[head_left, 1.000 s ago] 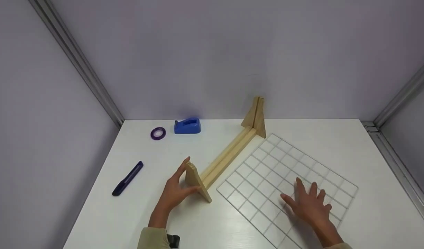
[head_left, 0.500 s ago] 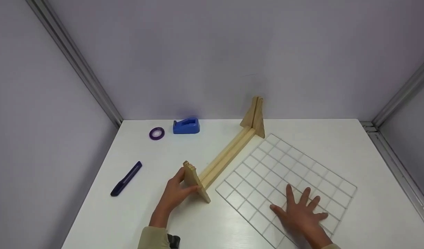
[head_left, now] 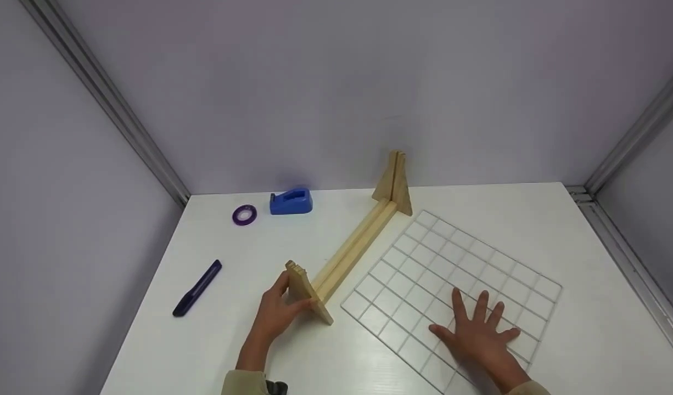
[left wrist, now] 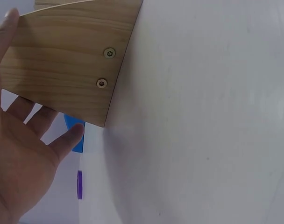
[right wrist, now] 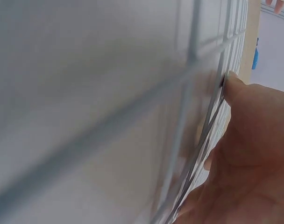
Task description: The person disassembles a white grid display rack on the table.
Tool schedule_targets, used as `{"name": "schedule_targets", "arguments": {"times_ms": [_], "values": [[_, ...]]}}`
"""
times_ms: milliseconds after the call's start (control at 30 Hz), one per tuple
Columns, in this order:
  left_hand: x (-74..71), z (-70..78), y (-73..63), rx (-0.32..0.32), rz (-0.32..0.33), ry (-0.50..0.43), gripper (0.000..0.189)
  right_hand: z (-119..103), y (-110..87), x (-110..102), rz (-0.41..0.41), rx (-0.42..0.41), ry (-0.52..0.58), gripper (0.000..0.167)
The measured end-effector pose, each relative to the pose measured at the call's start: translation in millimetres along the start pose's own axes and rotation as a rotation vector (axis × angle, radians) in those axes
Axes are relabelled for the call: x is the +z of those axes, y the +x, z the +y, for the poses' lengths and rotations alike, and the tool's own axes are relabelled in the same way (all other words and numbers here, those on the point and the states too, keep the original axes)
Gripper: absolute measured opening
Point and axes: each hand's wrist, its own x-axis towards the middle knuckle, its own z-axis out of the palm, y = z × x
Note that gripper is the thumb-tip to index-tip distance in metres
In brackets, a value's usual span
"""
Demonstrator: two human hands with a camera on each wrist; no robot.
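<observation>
A wooden stand (head_left: 354, 249) lies diagonally across the middle of the table, with a two-slat bar joining two upright end pieces. My left hand (head_left: 276, 312) grips its near end panel (head_left: 306, 293), thumb on one edge and fingers on the other. Two screw heads show on that panel (left wrist: 62, 58) in the left wrist view. To the right of the stand, a white wire grid (head_left: 405, 296) lies flat. My right hand (head_left: 476, 340) rests on the grid's near right part with fingers spread straight. The right wrist view shows that hand (right wrist: 254, 154) against the wires.
A blue tape dispenser (head_left: 291, 202) stands near the back wall, with a purple tape roll (head_left: 244, 215) left of it. A dark blue utility knife (head_left: 197, 288) lies on the left side. Walls bound the white table (head_left: 248, 247) at the back and sides.
My right hand has shifted left and nearer over the grid, its fingers spreading wider. My left index finger has come down from above the panel's top to behind it. The view has tilted slightly.
</observation>
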Motion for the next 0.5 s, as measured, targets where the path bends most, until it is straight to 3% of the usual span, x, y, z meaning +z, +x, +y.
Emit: {"name": "schedule_targets", "arguments": {"times_ms": [200,500], "values": [[4.9,2.5,-7.5,-0.012,0.013,0.019,0.091,13,1.5,-2,0.005,-0.036,0.018,0.109],[9.4,3.7,-10.9,-0.026,0.052,-0.019,0.084,24,4.9,-7,-0.006,-0.078,0.016,0.104]]}}
